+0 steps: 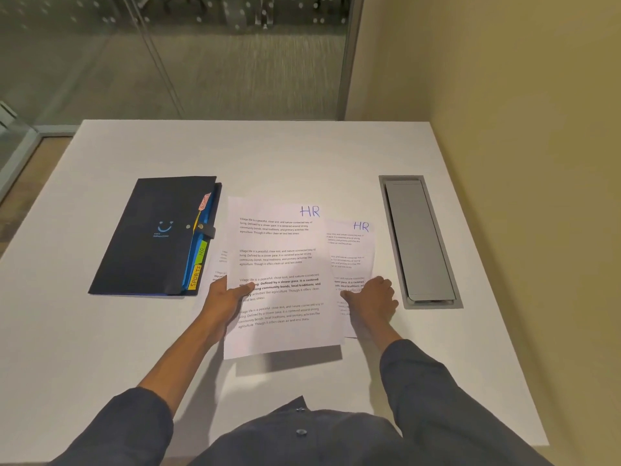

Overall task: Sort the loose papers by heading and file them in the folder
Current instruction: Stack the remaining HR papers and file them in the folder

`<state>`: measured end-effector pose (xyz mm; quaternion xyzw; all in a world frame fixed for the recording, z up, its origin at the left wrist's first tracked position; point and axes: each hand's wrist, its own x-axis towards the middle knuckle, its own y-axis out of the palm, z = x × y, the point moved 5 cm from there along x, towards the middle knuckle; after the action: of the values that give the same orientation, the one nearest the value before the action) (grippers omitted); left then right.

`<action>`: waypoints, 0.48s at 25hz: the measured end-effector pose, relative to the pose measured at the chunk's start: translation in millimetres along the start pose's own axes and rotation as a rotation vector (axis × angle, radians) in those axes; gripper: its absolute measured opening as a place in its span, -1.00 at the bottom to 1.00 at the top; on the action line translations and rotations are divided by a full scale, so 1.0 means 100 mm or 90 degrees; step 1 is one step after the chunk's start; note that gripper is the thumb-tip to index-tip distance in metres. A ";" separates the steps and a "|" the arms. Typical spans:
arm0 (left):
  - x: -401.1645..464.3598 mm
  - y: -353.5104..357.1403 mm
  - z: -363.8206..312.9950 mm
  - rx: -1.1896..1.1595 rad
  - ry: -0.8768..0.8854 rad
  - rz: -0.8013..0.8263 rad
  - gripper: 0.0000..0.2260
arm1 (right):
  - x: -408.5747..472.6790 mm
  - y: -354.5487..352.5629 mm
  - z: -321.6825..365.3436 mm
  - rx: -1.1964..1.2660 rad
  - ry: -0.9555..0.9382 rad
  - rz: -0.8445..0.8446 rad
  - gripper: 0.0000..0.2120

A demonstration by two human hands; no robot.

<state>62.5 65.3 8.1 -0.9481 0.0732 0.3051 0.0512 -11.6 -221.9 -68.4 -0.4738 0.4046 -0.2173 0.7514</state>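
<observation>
Your table [134, 331] is a pale off-white, and the cable hatch [418, 240] set into it is flat grey. The folder [151, 237] is very dark navy, almost black, with a light blue smiling mark on its cover; its index tabs run pinkish red, blue, green and yellow, the yellow one lettered "SPORTS". Both sheets, the front sheet [282, 264] and the sheet behind it [353, 250], are white with black print and a blue handwritten "HR". Your sleeves [453, 398] are dark slate grey-blue.
</observation>
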 end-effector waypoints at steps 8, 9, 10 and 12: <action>-0.01 -0.11 -0.02 0.001 0.011 0.001 -0.70 | -0.14 -0.22 -0.14 0.441 -0.088 -0.029 -0.80; -0.01 -0.13 -0.03 0.003 0.016 -0.004 -0.70 | -0.18 -0.32 -0.14 0.472 -0.128 -0.052 -0.83; -0.01 -0.15 -0.05 0.004 0.020 -0.009 -0.71 | -0.23 -0.45 -0.14 0.499 -0.159 -0.069 -0.85; -0.01 -0.19 -0.08 0.001 0.028 -0.014 -0.73 | -0.28 -0.70 -0.16 0.520 -0.184 -0.101 -0.87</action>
<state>69.2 82.6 16.3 -0.9554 0.0641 0.2833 0.0537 -37.3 -242.3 1.0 -0.1930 0.1386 -0.3478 0.9070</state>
